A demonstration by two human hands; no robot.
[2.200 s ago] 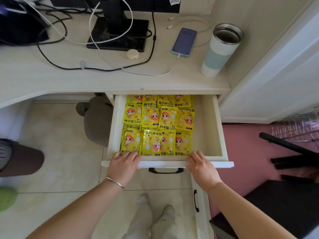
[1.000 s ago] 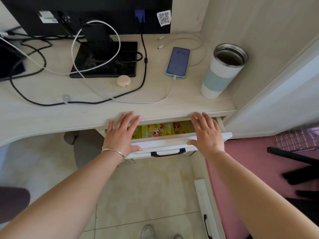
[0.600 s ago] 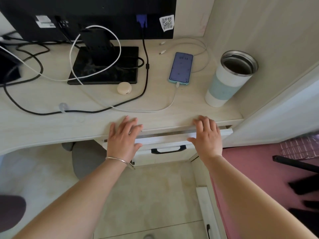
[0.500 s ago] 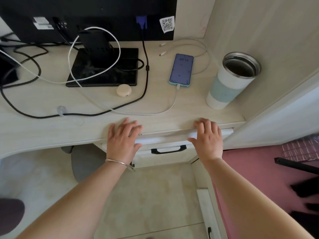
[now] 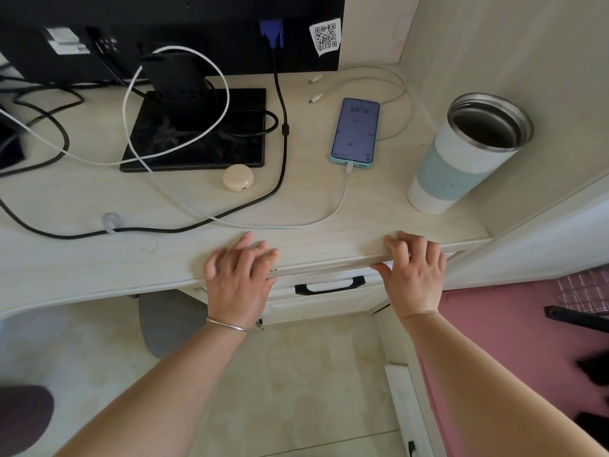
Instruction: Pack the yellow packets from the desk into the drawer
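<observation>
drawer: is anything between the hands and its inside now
Yes: the drawer is pushed in, so its front and the desk top cover the inside. The left hand and right hand rest on the desk edge; the black handle between them is free.

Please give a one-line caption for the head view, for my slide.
The left hand and right hand press on the closed drawer, fingertips over the desk edge.

Bright, soft, even light; source unclear. Faint shadows beside left hand [image 5: 238, 285] and right hand [image 5: 416, 275]. Dull sheen on black monitor base [image 5: 237, 150]. Wide-angle bend curves desk [image 5: 82, 258] edge. Left fingertips and dark shapes [image 5: 593, 367] at right edge blurred.
</observation>
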